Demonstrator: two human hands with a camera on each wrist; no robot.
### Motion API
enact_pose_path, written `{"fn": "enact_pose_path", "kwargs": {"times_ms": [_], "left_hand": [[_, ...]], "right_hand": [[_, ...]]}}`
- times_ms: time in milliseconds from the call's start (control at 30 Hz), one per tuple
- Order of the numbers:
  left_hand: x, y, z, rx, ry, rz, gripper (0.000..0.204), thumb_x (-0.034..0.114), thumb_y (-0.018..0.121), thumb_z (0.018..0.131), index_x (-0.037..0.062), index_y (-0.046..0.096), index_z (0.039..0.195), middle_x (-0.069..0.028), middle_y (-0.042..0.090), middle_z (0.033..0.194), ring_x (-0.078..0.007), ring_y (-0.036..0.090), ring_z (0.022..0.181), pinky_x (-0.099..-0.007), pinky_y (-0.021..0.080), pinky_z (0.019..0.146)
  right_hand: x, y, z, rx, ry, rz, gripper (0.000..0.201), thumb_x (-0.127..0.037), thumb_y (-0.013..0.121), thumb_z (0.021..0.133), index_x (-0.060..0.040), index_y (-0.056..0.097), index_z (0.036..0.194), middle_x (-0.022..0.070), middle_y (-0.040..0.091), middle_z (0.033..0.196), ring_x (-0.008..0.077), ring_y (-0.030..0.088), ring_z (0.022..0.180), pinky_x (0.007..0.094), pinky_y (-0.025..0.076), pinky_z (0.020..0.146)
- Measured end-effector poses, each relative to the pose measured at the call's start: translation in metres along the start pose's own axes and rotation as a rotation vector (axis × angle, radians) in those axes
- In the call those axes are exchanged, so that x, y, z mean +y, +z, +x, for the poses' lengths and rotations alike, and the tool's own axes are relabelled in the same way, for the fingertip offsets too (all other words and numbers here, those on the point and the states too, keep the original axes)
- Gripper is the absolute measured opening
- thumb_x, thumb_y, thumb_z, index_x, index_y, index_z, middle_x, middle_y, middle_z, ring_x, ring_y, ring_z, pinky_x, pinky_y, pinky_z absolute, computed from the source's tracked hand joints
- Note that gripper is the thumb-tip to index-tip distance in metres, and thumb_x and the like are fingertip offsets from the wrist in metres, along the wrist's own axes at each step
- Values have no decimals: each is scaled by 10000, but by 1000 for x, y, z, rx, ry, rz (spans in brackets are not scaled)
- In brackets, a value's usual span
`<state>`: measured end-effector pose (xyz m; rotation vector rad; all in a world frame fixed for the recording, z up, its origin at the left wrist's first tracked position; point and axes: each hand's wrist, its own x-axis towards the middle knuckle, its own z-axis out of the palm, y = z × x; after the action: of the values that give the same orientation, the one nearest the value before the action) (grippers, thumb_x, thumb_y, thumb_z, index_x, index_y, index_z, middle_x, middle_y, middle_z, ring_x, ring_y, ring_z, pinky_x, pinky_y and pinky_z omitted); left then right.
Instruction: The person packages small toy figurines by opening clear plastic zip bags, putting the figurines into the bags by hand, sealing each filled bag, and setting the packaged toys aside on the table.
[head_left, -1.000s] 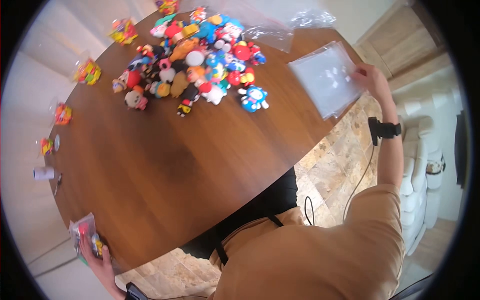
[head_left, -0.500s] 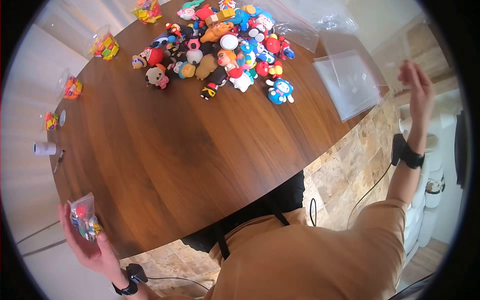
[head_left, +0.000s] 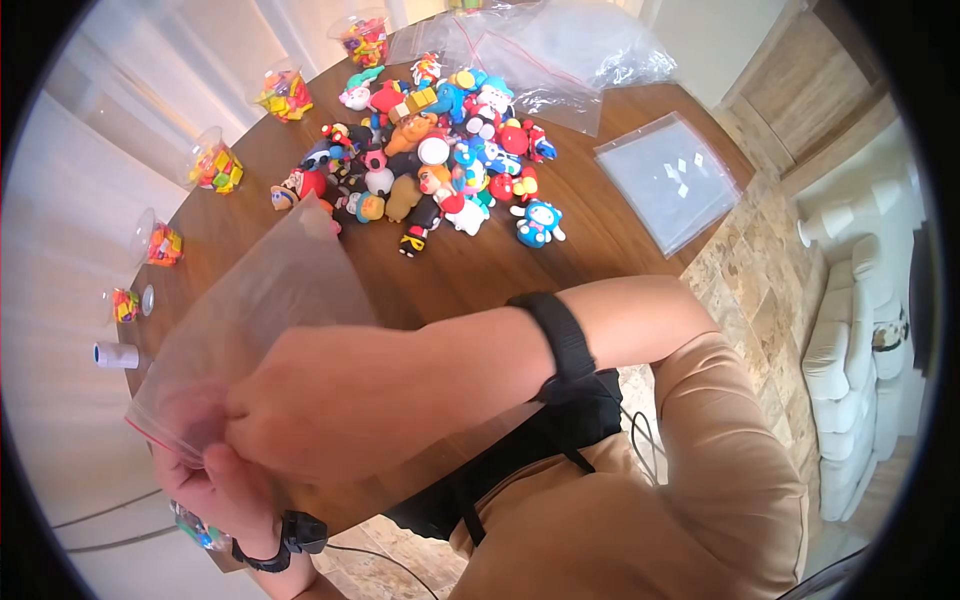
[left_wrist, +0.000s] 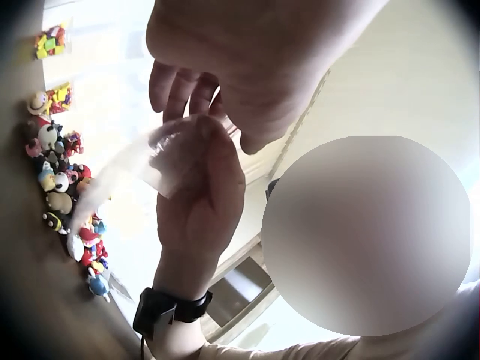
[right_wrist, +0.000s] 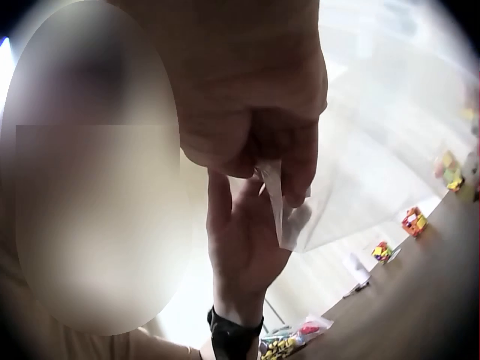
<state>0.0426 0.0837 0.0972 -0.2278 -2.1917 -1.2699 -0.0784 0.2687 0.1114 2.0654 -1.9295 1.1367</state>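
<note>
A large clear zip bag [head_left: 275, 270] with a red line along its mouth is held up over the left part of the table. My right hand [head_left: 330, 400] reaches across my body and pinches it near the mouth, fingers curled in the right wrist view. My left hand [head_left: 225, 490] holds that same mouth edge, thumb in front and fingers blurred behind the film. Below the left wrist lies a small filled bag of toys [head_left: 195, 525], partly covered by the hand; it also shows in the right wrist view.
A heap of small toy figures [head_left: 403, 197] covers the table's far middle. Flat clear bags [head_left: 650, 190] lie at the right edge, with crumpled plastic [head_left: 560, 50] behind. Along the far left edge stand several cups of coloured pieces [head_left: 215, 170] and a white roll [head_left: 115, 354].
The right hand has come from the right edge of the table across to the left, bringing a large zip bag. The left hand has left the small filled bag and taken hold of the large one.
</note>
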Motion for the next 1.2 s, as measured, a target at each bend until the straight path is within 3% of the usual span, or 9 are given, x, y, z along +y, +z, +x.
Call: {"fn": "enact_pose_path", "kwargs": {"times_ms": [100,233,300,433,800,900,1033,1100,1200], "left_hand": [[-2,-3,-1,106,-204,95,455,381,668,935,-49,617,1073,-105,649,987,-205,610,940,-322,488,825],[-19,5,1,147,-158,15,358,276,544,1026,-39,596,1187,-59,631,1095,-144,602,961,-285,483,845],[-20,4,3,166,-348,-68,320,218,643,961,-30,605,1160,-79,652,1075,-149,610,965,-282,496,842],[-48,-6,-17,235,-434,-113,302,208,684,941,-14,615,1134,-66,655,1064,-123,607,956,-282,496,837],[-52,-15,-21,139,-339,-247,181,140,653,958,-12,672,1054,-79,703,972,-149,638,881,-277,482,801],[-47,-19,-17,223,-354,-305,126,59,665,929,-21,676,1026,-82,718,927,-121,647,822,-269,497,800],[-48,-28,-5,382,-337,-412,119,69,613,953,-8,668,1025,-99,701,892,-155,657,793,-273,518,734],[-53,-37,-2,429,-221,-255,118,41,595,945,-8,668,1023,-89,699,889,-147,657,796,-251,514,715],[-55,-34,-1,453,-116,40,89,3,610,906,0,670,972,-47,685,905,-115,633,803,-241,499,701]], "right_hand": [[13,15,9,-88,-122,-131,99,-107,645,760,-71,636,669,57,620,661,253,660,639,359,488,524],[32,26,20,10,-22,-137,93,-89,655,753,-60,630,668,63,608,646,255,660,642,367,483,525],[39,31,21,14,36,-110,93,-86,659,751,-57,627,669,66,616,668,255,664,657,374,485,531],[49,42,20,69,90,24,69,-124,660,808,-64,629,795,56,624,768,260,662,723,376,493,574],[51,49,21,139,116,271,156,-229,682,879,-82,635,902,46,612,795,280,615,687,358,471,577],[51,36,24,210,196,268,158,-219,675,907,-64,651,886,32,633,764,208,611,636,316,456,562],[70,8,32,337,561,413,150,-179,640,962,-34,683,963,-11,626,739,44,609,734,239,465,598],[94,-1,32,302,466,150,226,-232,643,896,-55,678,1031,102,660,798,255,656,753,365,511,674],[123,-3,14,61,312,-285,226,-176,666,871,-60,668,1065,103,676,897,291,656,844,395,512,732]]}}
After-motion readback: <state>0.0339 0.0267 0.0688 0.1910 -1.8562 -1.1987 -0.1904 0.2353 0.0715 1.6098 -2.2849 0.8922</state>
